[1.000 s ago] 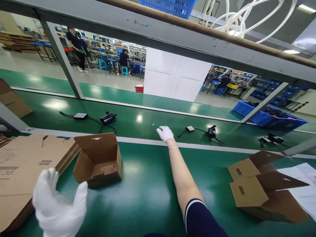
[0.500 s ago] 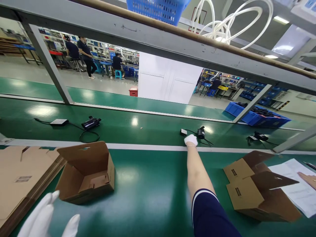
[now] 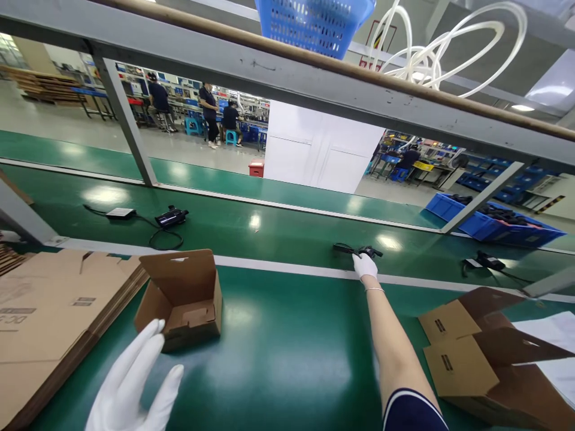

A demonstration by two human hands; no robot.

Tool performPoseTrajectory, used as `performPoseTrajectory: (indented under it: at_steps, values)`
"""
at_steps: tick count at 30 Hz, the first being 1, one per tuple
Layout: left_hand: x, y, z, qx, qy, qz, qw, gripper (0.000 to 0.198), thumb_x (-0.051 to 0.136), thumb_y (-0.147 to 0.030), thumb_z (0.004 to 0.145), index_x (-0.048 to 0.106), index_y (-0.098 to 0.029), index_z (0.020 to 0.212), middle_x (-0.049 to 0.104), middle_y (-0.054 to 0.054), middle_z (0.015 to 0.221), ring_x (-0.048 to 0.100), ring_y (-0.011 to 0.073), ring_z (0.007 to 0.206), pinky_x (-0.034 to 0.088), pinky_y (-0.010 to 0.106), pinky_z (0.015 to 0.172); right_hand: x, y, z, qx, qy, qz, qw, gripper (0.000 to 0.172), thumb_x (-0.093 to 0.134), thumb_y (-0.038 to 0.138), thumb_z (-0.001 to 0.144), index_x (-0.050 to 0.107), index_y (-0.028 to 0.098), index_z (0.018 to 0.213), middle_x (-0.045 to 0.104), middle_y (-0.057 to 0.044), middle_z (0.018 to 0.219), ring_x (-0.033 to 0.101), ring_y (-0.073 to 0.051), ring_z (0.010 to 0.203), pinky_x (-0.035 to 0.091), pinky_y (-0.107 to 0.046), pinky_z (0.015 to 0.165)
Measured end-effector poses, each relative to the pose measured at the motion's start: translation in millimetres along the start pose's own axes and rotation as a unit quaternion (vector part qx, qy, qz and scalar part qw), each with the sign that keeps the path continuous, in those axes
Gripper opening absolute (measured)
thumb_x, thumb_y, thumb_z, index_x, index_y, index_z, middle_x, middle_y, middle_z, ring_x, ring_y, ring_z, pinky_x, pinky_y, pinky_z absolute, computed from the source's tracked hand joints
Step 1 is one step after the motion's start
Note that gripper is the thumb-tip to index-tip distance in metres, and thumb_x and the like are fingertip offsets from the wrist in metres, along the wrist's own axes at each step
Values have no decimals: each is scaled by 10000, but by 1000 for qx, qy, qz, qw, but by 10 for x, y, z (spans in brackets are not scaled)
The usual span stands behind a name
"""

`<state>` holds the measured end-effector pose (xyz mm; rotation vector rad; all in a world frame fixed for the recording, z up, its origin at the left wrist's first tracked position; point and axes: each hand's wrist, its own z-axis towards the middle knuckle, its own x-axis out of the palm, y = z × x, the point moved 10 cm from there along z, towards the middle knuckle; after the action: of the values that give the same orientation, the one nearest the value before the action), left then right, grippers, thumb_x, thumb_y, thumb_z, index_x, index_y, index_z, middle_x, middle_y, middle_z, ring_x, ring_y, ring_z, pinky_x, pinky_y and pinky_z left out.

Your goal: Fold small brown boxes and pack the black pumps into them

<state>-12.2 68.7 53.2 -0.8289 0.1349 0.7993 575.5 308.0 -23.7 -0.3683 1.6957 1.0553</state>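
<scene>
Black charger unit [image 3: 368,252] with its cable [image 3: 342,248] lies on the far green conveyor belt [image 3: 278,230], past the white stripe [image 3: 287,268], right of centre. Right hand [image 3: 365,265], in a white glove, is stretched out far across the near table [image 3: 278,353], fingers closed down on the unit; the cable trails out to the left of the glove. Bare forearm, thin bracelet at the wrist, dark sleeve with white trim at the near edge.

Left hand [image 3: 135,383], also gloved white, hovers at the near left, fingers spread wide, holding nothing. Just beyond it sits an open cardboard box [image 3: 182,302], flaps up, empty as far as can be seen. Further left, a stack of flat cardboard blanks [image 3: 49,317].

Near right: two part-folded cartons [image 3: 480,353] lying on their sides, white paper sheets [image 3: 557,341] behind them.

On the belt, far left: a second charger set [image 3: 171,217], white-topped adapter and looped cable. Far right: a third set [image 3: 487,261].

Overhead: grey frame rail [image 3: 314,84], blue basket [image 3: 314,24], coiled white tubing [image 3: 431,54]. Beyond the line: blue crates [image 3: 494,221], a white partition [image 3: 321,152], other workers at distant benches [image 3: 209,114].
</scene>
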Motion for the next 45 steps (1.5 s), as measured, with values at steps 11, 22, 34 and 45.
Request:
performPoseTrajectory:
  at_steps: [11,22,34,45]
  values:
    - [275,-527,-5,135,65,-56,987,731,656,-124,833,419,-357,1484,506,14,1497,564,245,1286,455,381,1123,340,254,-1562,-145,108,125,976,265,589,471,829,549,210,818,594,10,703,608,-206,699,496,-339,710]
    - [2030,-472,-374,-503,344,-504,612,647,753,-404,775,485,-211,1331,664,108,1173,665,232,1074,482,411,1020,138,796,-2186,-219,160,473,838,449,649,665,763,626,216,776,709,-110,911,681,-291,999,547,-432,927]
    - [2007,-551,-464,-578,164,-624,500,387,854,-282,633,593,-154,889,632,4,742,622,133,637,523,269,683,-101,1618,-4311,-778,10,60,625,245,442,154,939,542,190,718,605,-51,746,539,-159,615,400,-279,562]
    - [1169,-276,-130,-412,114,-635,643,597,876,-446,660,618,-161,1117,683,61,931,671,183,741,519,294,677,-213,1560,-3822,-714,-43,-46,697,366,376,290,1035,604,194,766,687,-58,846,555,-165,646,334,-284,571]
